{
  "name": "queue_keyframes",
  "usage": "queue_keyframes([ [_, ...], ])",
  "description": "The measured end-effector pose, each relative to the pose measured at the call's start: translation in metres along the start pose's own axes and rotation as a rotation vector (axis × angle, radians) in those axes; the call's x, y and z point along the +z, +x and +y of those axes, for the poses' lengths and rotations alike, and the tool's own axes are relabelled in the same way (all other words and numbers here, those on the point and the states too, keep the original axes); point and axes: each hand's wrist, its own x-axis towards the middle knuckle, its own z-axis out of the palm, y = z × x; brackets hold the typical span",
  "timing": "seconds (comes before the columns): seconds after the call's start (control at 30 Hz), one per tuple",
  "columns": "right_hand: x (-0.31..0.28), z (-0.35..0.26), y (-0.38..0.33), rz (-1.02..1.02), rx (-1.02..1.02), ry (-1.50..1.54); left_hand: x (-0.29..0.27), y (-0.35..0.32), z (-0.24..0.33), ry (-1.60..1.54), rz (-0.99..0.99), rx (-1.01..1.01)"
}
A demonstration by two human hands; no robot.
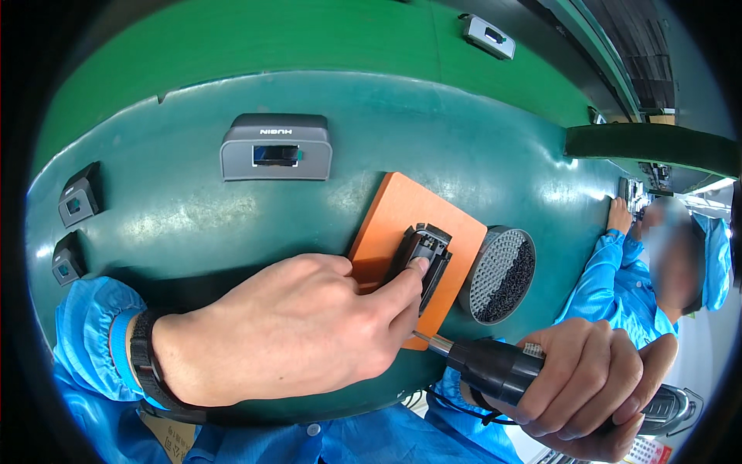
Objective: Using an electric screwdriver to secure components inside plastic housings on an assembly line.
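Note:
My left hand (297,329) reaches over an orange board (456,232), its fingers closed on a small black housing (433,241) that sits on the board. The thumb or a fingertip presses on the housing's upper face; the other fingers are partly hidden. In my right hand (591,379) is a black electric screwdriver (495,370), held level, with its bit (433,342) pointing left toward the board's lower edge, close to my left hand. Just right of the board stands a round tray (481,271) with a perforated bottom and a heap of small black screws (506,290).
A grey device with a small screen (276,147) rests on the green table (371,116). Two similar ones (79,193) lie at far left. A lighter device (488,36) is on the green strip beyond. At right, a co-worker in blue (626,278) handles parts.

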Motion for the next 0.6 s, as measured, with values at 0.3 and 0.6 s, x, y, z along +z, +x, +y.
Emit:
queue_keyframes([
  [0.3,-0.007,0.015,0.028,-0.703,0.292,0.198,0.002,-0.001,0.001,0.012,0.001,-0.011],
  [0.6,-0.009,0.015,0.020,-0.497,0.136,0.173,-0.002,0.001,0.002,0.057,-0.064,-0.019],
])
